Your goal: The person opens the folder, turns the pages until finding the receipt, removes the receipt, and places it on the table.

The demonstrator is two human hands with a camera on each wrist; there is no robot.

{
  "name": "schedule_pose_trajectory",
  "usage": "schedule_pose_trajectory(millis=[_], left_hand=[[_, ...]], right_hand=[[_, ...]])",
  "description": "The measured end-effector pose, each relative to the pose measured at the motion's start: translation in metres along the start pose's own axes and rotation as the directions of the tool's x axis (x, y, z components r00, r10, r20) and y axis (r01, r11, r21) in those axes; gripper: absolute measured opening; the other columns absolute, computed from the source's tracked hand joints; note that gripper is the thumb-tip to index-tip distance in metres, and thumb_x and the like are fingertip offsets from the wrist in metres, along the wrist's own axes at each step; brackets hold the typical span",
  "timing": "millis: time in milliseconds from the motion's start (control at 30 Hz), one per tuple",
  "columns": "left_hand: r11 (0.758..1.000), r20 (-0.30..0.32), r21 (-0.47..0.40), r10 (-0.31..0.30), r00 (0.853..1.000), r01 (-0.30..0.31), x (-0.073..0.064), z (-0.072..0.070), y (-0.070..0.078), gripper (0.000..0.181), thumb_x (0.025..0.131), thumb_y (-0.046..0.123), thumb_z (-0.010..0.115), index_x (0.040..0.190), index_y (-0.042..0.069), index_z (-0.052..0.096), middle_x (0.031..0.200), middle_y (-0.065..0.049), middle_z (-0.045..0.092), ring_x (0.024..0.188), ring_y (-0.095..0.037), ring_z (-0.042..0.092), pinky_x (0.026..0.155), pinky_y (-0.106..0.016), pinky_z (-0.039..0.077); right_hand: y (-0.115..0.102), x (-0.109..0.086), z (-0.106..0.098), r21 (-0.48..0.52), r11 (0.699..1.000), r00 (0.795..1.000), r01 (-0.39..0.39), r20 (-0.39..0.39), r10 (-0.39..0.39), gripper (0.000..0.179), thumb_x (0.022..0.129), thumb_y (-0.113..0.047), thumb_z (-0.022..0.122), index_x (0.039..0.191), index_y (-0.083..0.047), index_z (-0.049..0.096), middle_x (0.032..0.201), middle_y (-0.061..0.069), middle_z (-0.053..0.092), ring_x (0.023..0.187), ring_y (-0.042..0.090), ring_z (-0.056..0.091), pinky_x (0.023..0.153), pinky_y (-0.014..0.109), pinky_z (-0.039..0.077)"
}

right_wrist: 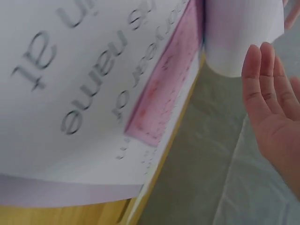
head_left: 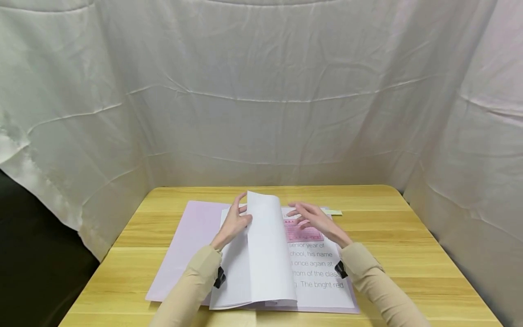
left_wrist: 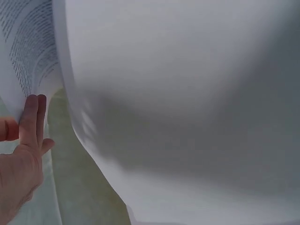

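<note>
A stack of printed sheets lies on a pale lilac folder (head_left: 204, 227). My left hand (head_left: 234, 225) pinches the edge of a lifted white page (head_left: 269, 254), which curves over the stack; in the left wrist view the left hand (left_wrist: 26, 150) has fingers on one side of the sheet and the thumb on the other. My right hand (head_left: 314, 220) hovers, fingers loosely extended, over a flat pink rectangle (head_left: 302, 232) with rows of small marks. It lies on the large-print page (head_left: 318, 272). In the right wrist view the right hand (right_wrist: 276, 108) holds nothing.
Under the folder is a light wooden table (head_left: 408, 254). A pale yellow-green strip (head_left: 333, 212) sticks out past the sheets' upper right corner. Grey-white cloth (head_left: 261, 113) hangs behind the table and on both sides.
</note>
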State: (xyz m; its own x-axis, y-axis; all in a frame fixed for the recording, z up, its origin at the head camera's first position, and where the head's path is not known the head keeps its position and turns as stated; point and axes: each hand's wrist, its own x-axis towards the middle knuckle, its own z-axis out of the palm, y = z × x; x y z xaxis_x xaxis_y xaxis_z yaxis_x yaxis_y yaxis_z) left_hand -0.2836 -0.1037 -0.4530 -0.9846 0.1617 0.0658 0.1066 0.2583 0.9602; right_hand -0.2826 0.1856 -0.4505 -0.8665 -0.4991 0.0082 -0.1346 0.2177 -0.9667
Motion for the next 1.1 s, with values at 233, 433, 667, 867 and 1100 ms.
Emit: schedule_pose_trajectory(millis=[233, 433, 667, 867, 1100], left_hand=[[0.998, -0.029, 0.060, 0.023, 0.999, -0.022, 0.000, -0.010, -0.011, 0.059, 0.083, -0.009, 0.053, 0.141, 0.006, 0.056, 0.156, -0.024, 0.042, 0.139, -0.043, 0.048, 0.089, -0.028, 0.053], [0.982, -0.033, 0.186, 0.015, 0.999, -0.009, -0.002, -0.017, -0.020, 0.049, 0.085, -0.008, 0.051, 0.131, 0.001, 0.065, 0.149, -0.024, 0.052, 0.107, -0.036, 0.066, 0.075, -0.030, 0.056], [0.968, -0.028, 0.250, -0.006, 1.000, 0.013, -0.004, -0.025, -0.029, 0.050, 0.085, -0.002, 0.062, 0.135, -0.005, 0.059, 0.147, -0.026, 0.052, 0.124, -0.042, 0.060, 0.100, -0.049, 0.055], [0.952, -0.037, 0.296, -0.073, 0.997, 0.081, -0.004, -0.029, -0.035, 0.064, 0.081, 0.012, 0.079, 0.138, -0.003, 0.056, 0.148, -0.026, 0.051, 0.125, -0.040, 0.057, 0.104, -0.052, 0.051], [0.923, 0.007, 0.358, -0.157, 0.988, 0.144, -0.005, -0.033, -0.037, 0.083, 0.078, 0.020, 0.086, 0.145, -0.005, 0.045, 0.155, -0.030, 0.039, 0.143, -0.049, 0.038, 0.118, -0.061, 0.036]], right_hand=[[0.019, -0.004, -0.010, -0.085, 0.996, 0.998, -0.004, -0.062, -0.001, 0.048, 0.104, -0.020, 0.054, 0.145, 0.003, 0.046, 0.132, 0.036, 0.058, 0.107, 0.051, 0.063, 0.089, 0.057, 0.059], [0.035, -0.008, -0.019, -0.177, 0.984, 0.993, -0.028, -0.114, 0.008, 0.047, 0.099, -0.015, 0.061, 0.140, 0.005, 0.050, 0.128, 0.031, 0.062, 0.104, 0.040, 0.068, 0.083, 0.040, 0.060], [0.046, -0.010, -0.028, -0.175, 0.979, 0.983, -0.101, -0.169, 0.071, 0.049, 0.094, -0.009, 0.066, 0.138, 0.008, 0.051, 0.120, 0.030, 0.062, 0.092, 0.031, 0.069, 0.069, 0.033, 0.059], [0.049, -0.011, -0.033, -0.185, 0.971, 0.974, -0.153, -0.191, 0.118, 0.053, 0.090, -0.009, 0.071, 0.137, 0.007, 0.053, 0.120, 0.029, 0.060, 0.090, 0.022, 0.066, 0.060, 0.028, 0.056], [0.054, -0.008, -0.036, -0.215, 0.961, 0.974, -0.173, -0.185, 0.134, 0.052, 0.088, -0.006, 0.071, 0.136, 0.006, 0.055, 0.117, 0.028, 0.058, 0.088, 0.019, 0.061, 0.057, 0.026, 0.052]])
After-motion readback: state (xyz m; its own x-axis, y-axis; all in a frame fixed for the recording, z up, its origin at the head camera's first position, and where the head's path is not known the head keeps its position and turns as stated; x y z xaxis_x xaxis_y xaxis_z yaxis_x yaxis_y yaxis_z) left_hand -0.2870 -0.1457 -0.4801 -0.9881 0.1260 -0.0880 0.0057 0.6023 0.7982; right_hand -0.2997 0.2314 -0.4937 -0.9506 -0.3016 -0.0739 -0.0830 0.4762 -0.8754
